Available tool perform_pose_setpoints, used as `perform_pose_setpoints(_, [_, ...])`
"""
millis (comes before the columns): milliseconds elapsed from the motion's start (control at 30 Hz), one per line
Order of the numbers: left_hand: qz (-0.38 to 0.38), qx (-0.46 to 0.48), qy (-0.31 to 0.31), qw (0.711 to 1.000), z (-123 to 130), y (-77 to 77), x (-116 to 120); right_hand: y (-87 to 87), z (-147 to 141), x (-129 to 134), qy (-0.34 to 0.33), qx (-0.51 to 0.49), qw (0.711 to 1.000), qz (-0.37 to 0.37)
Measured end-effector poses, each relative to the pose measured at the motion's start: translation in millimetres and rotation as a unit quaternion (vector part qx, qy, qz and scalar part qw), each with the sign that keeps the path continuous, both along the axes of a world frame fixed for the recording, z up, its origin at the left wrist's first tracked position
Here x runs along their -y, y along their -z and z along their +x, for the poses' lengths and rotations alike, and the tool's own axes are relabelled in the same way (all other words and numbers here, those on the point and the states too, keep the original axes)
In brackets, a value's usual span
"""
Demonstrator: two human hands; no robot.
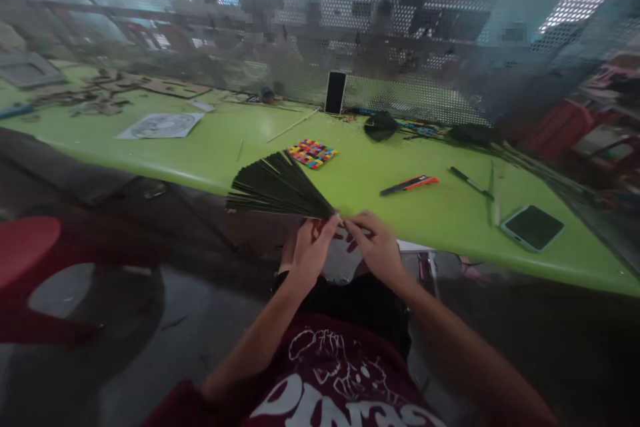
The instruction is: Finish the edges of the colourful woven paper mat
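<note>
A black pleated fan [280,187] spreads out to the left over the table's front edge, its folds wide at the far end and gathered to a narrow point near my lap. My left hand [316,243] is closed around that gathered end, thumb on top. From the right, my right hand [375,243] pinches at the tip of the same narrow end, with its fingers slightly blurred. Whether a small piece sits between those fingertips cannot be made out. Just beyond the fan lies a multicoloured woven square [313,154].
On the green table [215,163] lie an orange-and-black box cutter [409,185], a dark pen [471,182] and a phone [534,227] at right. Another phone [335,92] stands upright against the mesh. A printed sheet [161,125] is at left. A red stool [30,247] stands lower left.
</note>
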State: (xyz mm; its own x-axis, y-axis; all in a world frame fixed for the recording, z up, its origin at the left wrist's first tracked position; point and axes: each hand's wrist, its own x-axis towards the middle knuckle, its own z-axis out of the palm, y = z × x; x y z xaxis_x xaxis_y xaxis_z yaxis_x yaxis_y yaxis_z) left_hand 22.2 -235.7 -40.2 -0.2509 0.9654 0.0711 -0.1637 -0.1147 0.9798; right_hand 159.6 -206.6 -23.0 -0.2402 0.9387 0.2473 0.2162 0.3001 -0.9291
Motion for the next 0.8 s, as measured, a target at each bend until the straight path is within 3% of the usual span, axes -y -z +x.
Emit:
perform_pose_setpoints(67, [-0.038,0.013,-0.039,0.998,0,2.4,-8,6.4,-4,2,-0.007,-0.024,0.999,-0.032])
perform_pose_setpoints(200, [-0.055,-0.012,-0.015,0.998,-12,9.0,-8,15.3,-3,0,-0.031,-0.106,0.985,-0.133])
perform_pose_setpoints(267, [-0.045,-0.054,-0.007,0.998,-15,11.5,-6,17.4,0,-1,-0.031,-0.122,0.982,-0.139])
perform_pose_setpoints(367, [-0.044,-0.106,0.000,0.993,-17,13.5,-5,15.2,5,-1,-0.006,-0.025,1.000,-0.008])
perform_pose_setpoints(467, [-0.047,-0.065,0.003,0.997,-15,10.5,-7,8.4,8,0,-0.004,0.116,0.983,0.141])
perform_pose_setpoints(633, [-0.046,0.018,-0.002,0.999,-11,-0.7,-10,5.0,10,2,-0.063,0.143,0.976,0.150])
perform_pose_setpoints(800, [-0.062,-0.043,0.069,0.995,-14,5.0,-9,8.0,22,-1,-0.085,0.189,0.965,0.160])
